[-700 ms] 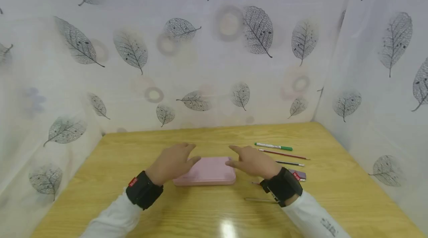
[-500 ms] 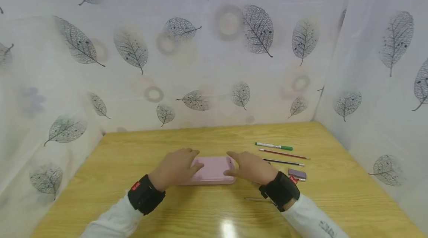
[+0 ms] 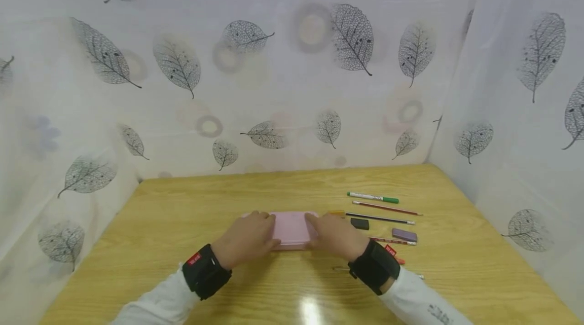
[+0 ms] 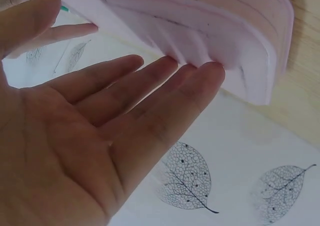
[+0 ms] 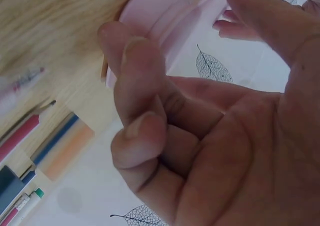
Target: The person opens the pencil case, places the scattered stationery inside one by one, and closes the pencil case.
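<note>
A pink pencil case (image 3: 293, 226) with rounded corners lies closed on the wooden table in the head view, a hand at either end. My left hand (image 3: 248, 238) covers its left end, thumb near the front edge. In the left wrist view its straight fingers (image 4: 167, 131) reach the case's smooth pink surface (image 4: 200, 23). My right hand (image 3: 339, 236) is at the right end, forefinger over the lid and thumb low at the front. The right wrist view shows its curled fingers (image 5: 142, 86) against the rounded end of the case.
To the right lie a green marker (image 3: 371, 196), a dark red pencil (image 3: 388, 208), a black pencil (image 3: 380, 218), a black eraser (image 3: 359, 223) and a purple eraser (image 3: 404, 235). Another red pencil (image 3: 392, 240) is partly behind the right hand. A leaf-print curtain (image 3: 283, 86) closes off the back.
Both hands have come down and inward from above the pencil case onto its two ends. The black eraser and a yellow item have come into view as the right hand moved left.
</note>
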`<state>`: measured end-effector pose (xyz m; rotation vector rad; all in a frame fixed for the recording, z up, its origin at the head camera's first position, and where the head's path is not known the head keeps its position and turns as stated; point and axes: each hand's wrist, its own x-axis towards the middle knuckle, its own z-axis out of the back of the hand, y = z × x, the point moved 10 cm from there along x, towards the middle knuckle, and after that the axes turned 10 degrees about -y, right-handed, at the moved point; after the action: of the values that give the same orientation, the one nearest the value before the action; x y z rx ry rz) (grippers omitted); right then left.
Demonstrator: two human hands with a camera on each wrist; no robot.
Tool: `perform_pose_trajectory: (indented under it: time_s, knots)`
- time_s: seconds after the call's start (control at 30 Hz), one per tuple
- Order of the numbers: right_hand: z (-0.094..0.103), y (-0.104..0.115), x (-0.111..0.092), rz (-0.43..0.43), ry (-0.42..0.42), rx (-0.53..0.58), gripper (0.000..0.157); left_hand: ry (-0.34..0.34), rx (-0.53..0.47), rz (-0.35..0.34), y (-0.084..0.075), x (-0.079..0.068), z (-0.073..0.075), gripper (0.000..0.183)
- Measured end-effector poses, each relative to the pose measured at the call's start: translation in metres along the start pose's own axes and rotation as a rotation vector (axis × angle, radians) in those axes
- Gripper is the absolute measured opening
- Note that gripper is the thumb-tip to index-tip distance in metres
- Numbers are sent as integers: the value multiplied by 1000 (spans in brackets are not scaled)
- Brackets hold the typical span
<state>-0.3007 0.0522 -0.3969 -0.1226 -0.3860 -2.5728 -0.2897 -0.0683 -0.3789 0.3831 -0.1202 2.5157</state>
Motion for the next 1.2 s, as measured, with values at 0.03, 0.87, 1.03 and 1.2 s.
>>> perform_pose_trajectory:
  time_s: [0.03,0.87,1.03,1.2]
  knots:
    - [0,1,0,7,-7,-3,72,-2,7,-6,0,0,-2,43]
    - [-1,4,2,28,-11,23,50,-12,241,-176,-31,6,-20,23]
    - [-2,2,4,9,15,15,54,-49,307,-243,-34,6,-23,24]
    - [-1,4,7,14,20,3,53,-89,353,-292,-37,4,-24,20]
